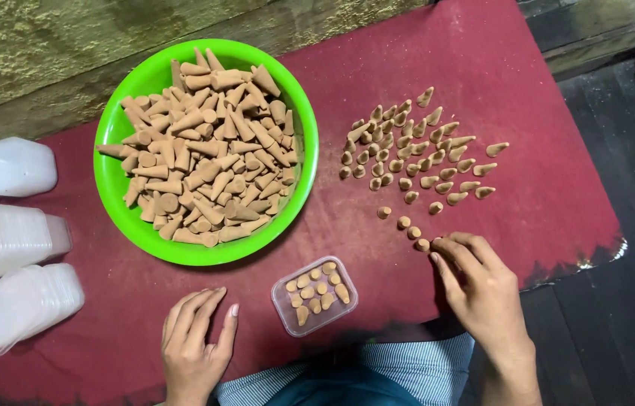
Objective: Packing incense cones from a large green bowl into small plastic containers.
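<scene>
A bright green bowl (118,192) holds a heap of brown cones (208,150). To its right, many small brown cones (415,150) stand upright on the dark red cloth (498,68). A small clear plastic box (280,307) holding several cones lies near the front edge. My right hand (475,282) rests on the cloth with its fingertips touching the nearest standing cones (414,231). My left hand (193,338) lies flat on the cloth, fingers apart, holding nothing, left of the clear box.
Stacks of clear plastic boxes and lids (13,248) lie at the left edge. A rough stone wall (47,45) runs behind the table. The cloth's frayed right edge (595,256) ends at a dark wooden floor (618,323).
</scene>
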